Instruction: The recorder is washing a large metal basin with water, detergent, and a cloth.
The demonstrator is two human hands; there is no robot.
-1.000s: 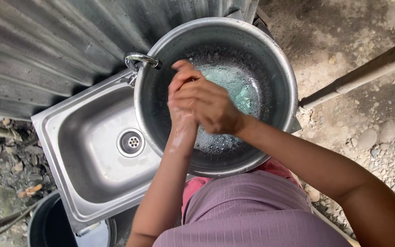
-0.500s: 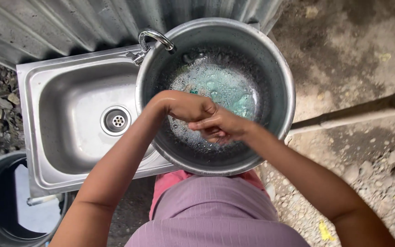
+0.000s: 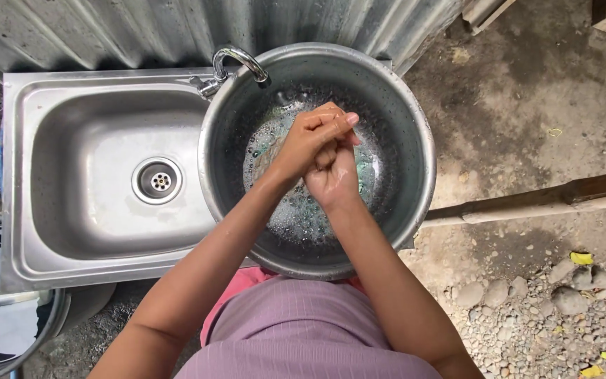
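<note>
A large round steel basin (image 3: 421, 133) stands on the right part of a steel sink (image 3: 71, 245), with soapy, bubbly water (image 3: 296, 217) in its bottom. Both my wet hands are clasped together over the middle of the basin. My left hand (image 3: 308, 139) lies on top, its fingers curled over my right hand (image 3: 334, 179). Neither hand holds an object. A curved chrome tap (image 3: 236, 60) reaches over the basin's far rim, just beyond my hands.
The sink bowl with its round drain (image 3: 157, 181) lies to the left. A dark bucket (image 3: 8, 344) stands at the lower left. Corrugated metal sheeting (image 3: 128, 28) backs the sink. Bare ground, a wooden pole (image 3: 534, 203) and stones (image 3: 569, 298) are on the right.
My hands have shifted from the basin's left side toward its middle while rubbing together, and the left hand now wraps over the right. The view has swung and straightened.
</note>
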